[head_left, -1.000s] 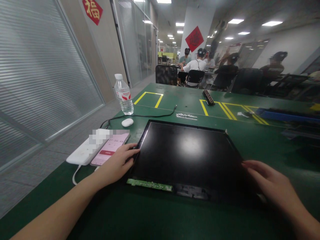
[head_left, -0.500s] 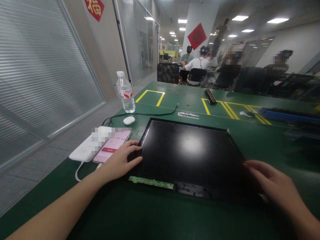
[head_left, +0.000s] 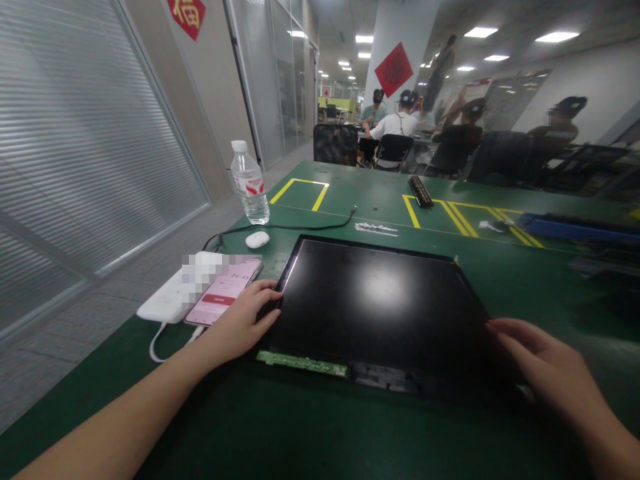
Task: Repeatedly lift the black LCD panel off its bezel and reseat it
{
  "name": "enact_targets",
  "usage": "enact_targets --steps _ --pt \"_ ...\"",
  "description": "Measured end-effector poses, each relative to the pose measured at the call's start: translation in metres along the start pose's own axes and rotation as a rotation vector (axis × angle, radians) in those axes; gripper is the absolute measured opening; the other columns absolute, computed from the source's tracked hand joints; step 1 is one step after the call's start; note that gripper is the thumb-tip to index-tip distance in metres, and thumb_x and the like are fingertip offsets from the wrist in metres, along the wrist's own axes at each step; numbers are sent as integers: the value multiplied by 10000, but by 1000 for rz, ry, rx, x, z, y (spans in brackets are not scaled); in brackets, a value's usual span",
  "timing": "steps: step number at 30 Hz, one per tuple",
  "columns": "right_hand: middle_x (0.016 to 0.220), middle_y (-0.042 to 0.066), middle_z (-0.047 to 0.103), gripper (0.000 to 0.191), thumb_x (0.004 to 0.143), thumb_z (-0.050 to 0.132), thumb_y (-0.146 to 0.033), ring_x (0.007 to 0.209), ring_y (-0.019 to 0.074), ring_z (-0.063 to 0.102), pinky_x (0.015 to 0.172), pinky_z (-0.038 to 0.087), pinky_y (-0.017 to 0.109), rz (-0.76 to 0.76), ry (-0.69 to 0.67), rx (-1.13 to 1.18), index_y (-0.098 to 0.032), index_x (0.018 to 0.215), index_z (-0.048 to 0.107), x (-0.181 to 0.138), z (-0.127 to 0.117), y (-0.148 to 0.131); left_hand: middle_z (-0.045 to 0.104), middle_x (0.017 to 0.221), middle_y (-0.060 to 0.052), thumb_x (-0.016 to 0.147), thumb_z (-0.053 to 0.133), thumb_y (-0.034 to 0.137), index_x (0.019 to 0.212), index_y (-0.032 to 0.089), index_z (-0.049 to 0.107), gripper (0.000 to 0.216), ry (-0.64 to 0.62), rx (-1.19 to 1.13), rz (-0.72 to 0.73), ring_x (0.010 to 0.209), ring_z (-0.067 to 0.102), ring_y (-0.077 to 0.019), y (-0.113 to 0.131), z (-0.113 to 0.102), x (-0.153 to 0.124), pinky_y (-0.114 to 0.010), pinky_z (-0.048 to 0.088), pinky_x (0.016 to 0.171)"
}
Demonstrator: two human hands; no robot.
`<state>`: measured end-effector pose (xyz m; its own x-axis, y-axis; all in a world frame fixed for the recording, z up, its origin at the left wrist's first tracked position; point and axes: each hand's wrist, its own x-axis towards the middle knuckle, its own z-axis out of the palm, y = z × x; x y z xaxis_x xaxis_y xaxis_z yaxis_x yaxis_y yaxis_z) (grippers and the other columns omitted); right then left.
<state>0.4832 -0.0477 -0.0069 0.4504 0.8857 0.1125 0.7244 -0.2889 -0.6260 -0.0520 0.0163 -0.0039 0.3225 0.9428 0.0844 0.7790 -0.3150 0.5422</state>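
Observation:
A flat black display panel (head_left: 375, 300) lies on the green table (head_left: 300, 427), with a thin green circuit strip (head_left: 300, 363) along its near edge. My left hand (head_left: 243, 320) rests against the panel's left edge, fingers curled round the rim. My right hand (head_left: 545, 367) lies on the panel's right near corner, fingers curved over the edge. Both hands touch the panel; it stays flat on the table.
Left of the panel lie a phone with a pink screen (head_left: 223, 291) on a white power bank (head_left: 167, 300), a white earbud case (head_left: 257, 239), a black cable (head_left: 290, 228) and a water bottle (head_left: 249, 181). Yellow tape marks, a black strip (head_left: 420, 191), seated people beyond.
The camera has shifted slightly. My hands stay on the panel's two edges with hardly any movement, and the panel has not moved.

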Motion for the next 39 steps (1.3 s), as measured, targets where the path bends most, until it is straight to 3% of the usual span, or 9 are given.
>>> enact_targets --steps 7,14,19,23,26,33,39 --pt "950 71 853 427 698 630 -632 833 366 773 820 618 534 14 1 -14 -321 914 826 -1 0 0 547 1592 -209 824 772 732 1320 210 681 726 -30 -17 -37 1484 553 -455 4 4 -5 -653 489 1212" --pt "949 68 851 390 703 631 -600 853 363 775 821 620 517 -4 16 0 -318 901 814 -1 1 2 663 1394 -166 911 711 541 1084 241 672 349 118 7 -38 1371 629 -432 7 16 5 -658 506 1171" --pt "962 68 850 402 695 635 -615 871 368 772 828 616 521 -1 9 15 -323 905 812 -1 1 0 679 1348 -155 1004 540 373 1086 250 677 202 131 16 -30 1339 651 -387 2 18 8 -646 512 1170" --pt "981 86 847 448 659 622 -631 873 379 767 863 604 551 48 -7 -10 -312 906 817 -2 0 -4 644 1442 -187 1018 486 364 1157 231 684 276 86 11 -23 1411 620 -396 0 14 5 -653 505 1187" --pt "999 91 847 469 646 621 -635 914 388 769 892 597 557 62 -16 -9 -310 919 820 -2 -1 -6 623 1517 -176 999 554 428 1230 238 684 327 43 -1 -9 1456 597 -396 -2 10 0 -643 493 1207" --pt "972 77 844 434 677 630 -625 869 367 758 873 599 537 47 -12 5 -313 914 816 -2 1 -2 426 1737 -201 816 795 733 1475 236 622 843 -101 -14 -42 1572 461 -476 -12 7 -8 -669 451 1245" --pt "949 76 839 406 717 639 -610 823 349 751 797 602 499 15 -6 1 -311 924 819 0 1 2 474 1687 -206 779 832 739 1431 231 639 849 -81 -40 -64 1532 501 -474 -7 6 -6 -661 490 1206"
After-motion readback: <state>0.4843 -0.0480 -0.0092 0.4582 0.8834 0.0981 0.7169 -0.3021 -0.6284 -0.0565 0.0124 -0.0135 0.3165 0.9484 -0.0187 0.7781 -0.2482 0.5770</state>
